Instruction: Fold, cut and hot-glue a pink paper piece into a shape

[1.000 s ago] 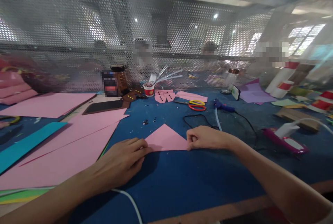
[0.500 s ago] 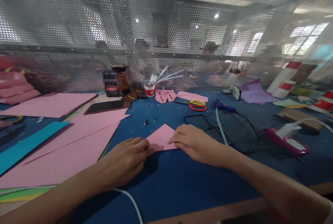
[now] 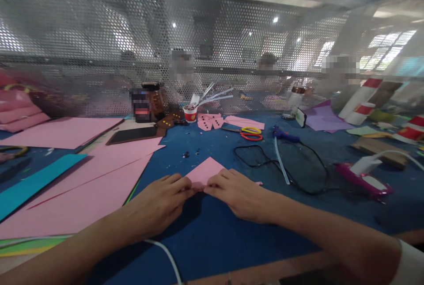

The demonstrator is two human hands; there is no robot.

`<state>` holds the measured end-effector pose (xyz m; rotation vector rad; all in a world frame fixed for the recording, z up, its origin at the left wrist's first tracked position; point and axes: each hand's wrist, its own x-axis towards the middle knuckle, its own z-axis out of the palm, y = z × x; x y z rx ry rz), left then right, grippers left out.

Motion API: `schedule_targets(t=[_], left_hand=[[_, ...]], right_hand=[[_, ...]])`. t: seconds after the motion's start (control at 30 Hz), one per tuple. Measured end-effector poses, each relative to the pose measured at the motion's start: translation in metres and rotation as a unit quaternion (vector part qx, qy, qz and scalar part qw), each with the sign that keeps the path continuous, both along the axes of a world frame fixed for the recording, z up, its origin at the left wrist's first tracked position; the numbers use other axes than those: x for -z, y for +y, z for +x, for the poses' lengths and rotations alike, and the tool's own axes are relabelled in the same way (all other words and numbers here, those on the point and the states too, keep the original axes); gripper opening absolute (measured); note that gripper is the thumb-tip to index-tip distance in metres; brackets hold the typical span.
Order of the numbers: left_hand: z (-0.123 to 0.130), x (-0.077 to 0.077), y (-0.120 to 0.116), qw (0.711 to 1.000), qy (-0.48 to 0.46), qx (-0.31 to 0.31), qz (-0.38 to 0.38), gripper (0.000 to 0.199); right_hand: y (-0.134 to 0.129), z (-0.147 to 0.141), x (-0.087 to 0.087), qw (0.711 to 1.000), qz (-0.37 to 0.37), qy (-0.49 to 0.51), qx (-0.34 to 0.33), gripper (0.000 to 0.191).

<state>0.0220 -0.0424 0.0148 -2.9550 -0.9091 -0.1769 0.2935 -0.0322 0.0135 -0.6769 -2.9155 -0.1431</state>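
Pink paper triangle [image 3: 206,170] on the blue table [image 3: 205,241], apex pointing away, long axis crosswise; my left hand [image 3: 165,196] and right hand [image 3: 240,194] pinch its near edge, hiding its left corner from me.

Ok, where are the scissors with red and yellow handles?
In the head view, the scissors lie just right of centre, beyond the right hand, in front of the pink strip and left of the blue glue gun.

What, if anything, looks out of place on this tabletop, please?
Small dark bits lie scattered on the blue tabletop beyond the pink paper that the left hand and right hand touch; they look like stray litter.
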Motion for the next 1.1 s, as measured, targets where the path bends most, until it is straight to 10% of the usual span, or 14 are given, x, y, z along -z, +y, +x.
schedule_targets(t=[1.1], left_hand=[[-0.006,0.005,0.006,1.0,0.006,-0.007,0.001,0.056]], right_hand=[[0.004,0.023,-0.016,0.998,-0.051,0.033,0.002,0.028]])
